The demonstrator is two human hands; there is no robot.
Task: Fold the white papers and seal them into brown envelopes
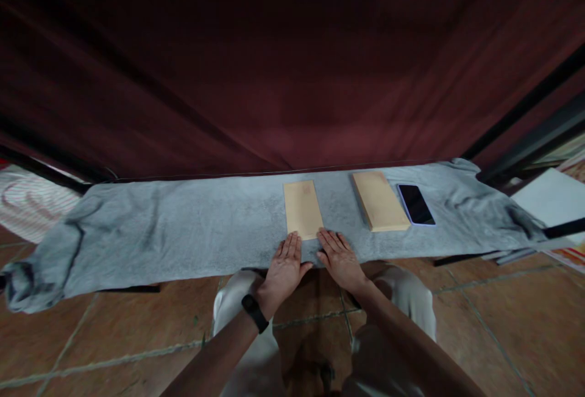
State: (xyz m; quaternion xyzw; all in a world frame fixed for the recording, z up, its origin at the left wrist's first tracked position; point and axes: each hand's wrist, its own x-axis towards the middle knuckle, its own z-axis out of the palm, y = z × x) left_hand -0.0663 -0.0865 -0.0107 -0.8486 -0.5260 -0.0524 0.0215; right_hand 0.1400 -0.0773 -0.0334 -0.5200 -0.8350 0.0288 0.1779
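A flat tan paper envelope (302, 207) lies on the grey cloth, its long side pointing away from me. At its near left corner rests my left hand (286, 266), palm down with the fingers stretched out and the fingertips on the paper's edge. My right hand (339, 258) lies flat at the near right corner, fingers spread and fingertips touching the edge. Neither hand grips anything. To the right sits a thick stack of similar tan envelopes (379, 199), apart from both hands.
The grey cloth (205, 220) covers a narrow bench. Right of the stack lies a phone (416, 204) with a dark screen and a purple edge. A dark red curtain (292, 80) hangs along the back. Black metal bars (539, 132) stand at the right, above a tiled floor (498, 305).
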